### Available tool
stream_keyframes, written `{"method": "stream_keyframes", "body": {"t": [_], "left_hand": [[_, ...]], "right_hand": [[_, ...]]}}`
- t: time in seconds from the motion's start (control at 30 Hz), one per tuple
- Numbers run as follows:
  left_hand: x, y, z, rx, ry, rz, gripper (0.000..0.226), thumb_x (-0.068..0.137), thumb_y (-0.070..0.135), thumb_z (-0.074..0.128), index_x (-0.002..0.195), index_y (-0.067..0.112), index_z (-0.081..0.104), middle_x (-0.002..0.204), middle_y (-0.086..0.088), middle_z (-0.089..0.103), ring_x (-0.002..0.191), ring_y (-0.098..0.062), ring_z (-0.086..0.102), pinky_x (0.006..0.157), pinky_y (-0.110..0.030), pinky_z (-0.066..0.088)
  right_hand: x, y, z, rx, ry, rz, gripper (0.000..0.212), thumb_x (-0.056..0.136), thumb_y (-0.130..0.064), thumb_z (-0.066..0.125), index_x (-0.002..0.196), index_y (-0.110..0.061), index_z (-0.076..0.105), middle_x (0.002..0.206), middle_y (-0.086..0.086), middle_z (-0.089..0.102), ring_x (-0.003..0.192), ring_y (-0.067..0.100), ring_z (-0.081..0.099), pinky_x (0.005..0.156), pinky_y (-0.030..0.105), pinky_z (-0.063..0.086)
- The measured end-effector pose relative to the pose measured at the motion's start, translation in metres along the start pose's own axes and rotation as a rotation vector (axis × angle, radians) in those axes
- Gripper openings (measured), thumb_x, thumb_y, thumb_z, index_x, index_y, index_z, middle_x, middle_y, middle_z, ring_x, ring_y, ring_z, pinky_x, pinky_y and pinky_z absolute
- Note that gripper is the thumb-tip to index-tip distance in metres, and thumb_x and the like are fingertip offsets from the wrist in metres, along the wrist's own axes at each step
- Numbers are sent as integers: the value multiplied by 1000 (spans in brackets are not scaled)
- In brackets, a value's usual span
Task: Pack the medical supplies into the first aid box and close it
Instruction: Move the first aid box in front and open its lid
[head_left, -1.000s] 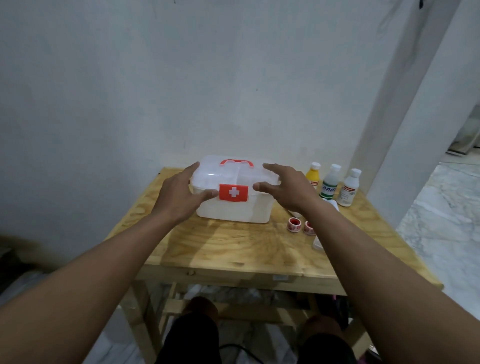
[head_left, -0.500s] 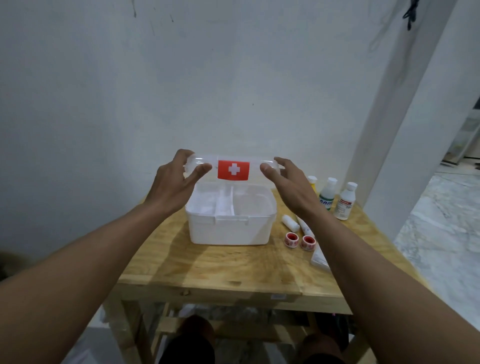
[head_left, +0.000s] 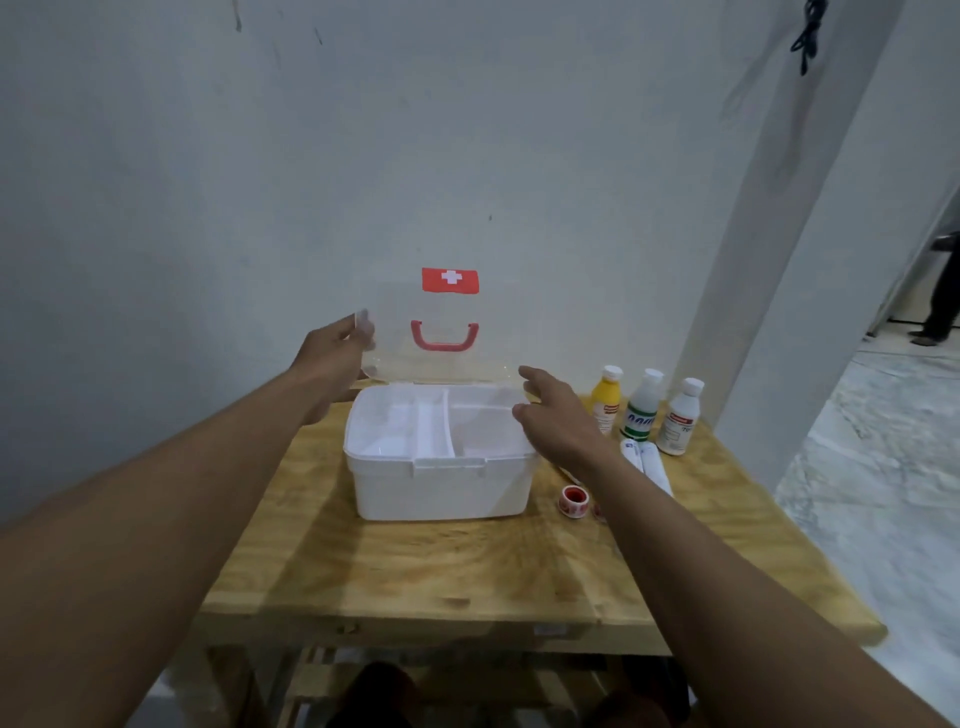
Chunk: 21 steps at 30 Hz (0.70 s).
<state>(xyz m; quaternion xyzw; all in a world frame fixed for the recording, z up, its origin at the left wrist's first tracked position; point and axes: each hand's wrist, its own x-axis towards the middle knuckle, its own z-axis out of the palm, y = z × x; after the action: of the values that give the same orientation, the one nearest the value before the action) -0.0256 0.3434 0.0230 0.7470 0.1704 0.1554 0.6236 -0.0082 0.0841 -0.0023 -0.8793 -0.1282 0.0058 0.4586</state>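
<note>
The white first aid box (head_left: 441, 486) stands open on the wooden table (head_left: 415, 561), showing an inner tray with compartments. Its clear lid (head_left: 441, 332), with a red cross label and red handle, is tipped up to vertical at the back. My left hand (head_left: 332, 358) grips the lid's left edge. My right hand (head_left: 558, 415) hovers open over the box's right rim, off the lid. Right of the box stand a yellow bottle (head_left: 607, 397) and two white bottles (head_left: 641, 405) (head_left: 679, 415), with white rolls (head_left: 649, 465) and a red tape roll (head_left: 573, 501) in front.
A bare wall rises right behind the table. A white pillar (head_left: 789, 260) stands at the right rear, with tiled floor (head_left: 883, 493) beyond. A person's legs (head_left: 943, 296) show in a far doorway. My knees are under the table's front edge.
The lid went from closed, to raised level in both hands, to upright at the back. My right hand has let go of it; my left still holds its edge.
</note>
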Motion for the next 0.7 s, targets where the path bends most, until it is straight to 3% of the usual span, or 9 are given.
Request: {"method": "stream_keyframes", "body": {"t": [0.1,0.27,0.43,0.57,0.7], "left_hand": [[10,-9,6,18,18,9,49,100,14,57,147,24,48,128,0,63,102,-26,70,95,-43,55],[19,-24,9,55,-7,-23,54,95,-7,56,144,13,52,125,-10,67,106,-30,68,100,-42,52],[16,-23,9,39,-21,-51,45,96,2,60,140,9,55,120,-15,68,98,-29,71,98,-40,53],[11,-26,5,174,-23,-109,39,97,18,63,135,15,60,131,-11,63,112,-30,63,98,-40,52],[8,-29,3,208,-14,-150,13,97,21,62,108,19,70,117,-9,67,101,-30,65,86,-36,55]], "right_hand": [[6,1,2,-49,6,20,65,95,-7,46,157,-20,31,160,4,34,144,25,36,115,41,34],[11,4,0,9,-8,65,71,93,-1,46,158,-19,27,155,9,42,140,27,42,108,40,40],[12,11,-2,-10,-20,72,70,91,-6,51,157,-18,30,155,8,42,139,27,42,107,42,42],[12,13,-1,-53,-43,46,66,92,-9,49,155,-15,33,156,7,42,141,25,41,112,41,38],[12,16,7,-67,-41,39,56,98,-18,41,154,-15,38,159,4,37,145,22,34,117,37,27]]}}
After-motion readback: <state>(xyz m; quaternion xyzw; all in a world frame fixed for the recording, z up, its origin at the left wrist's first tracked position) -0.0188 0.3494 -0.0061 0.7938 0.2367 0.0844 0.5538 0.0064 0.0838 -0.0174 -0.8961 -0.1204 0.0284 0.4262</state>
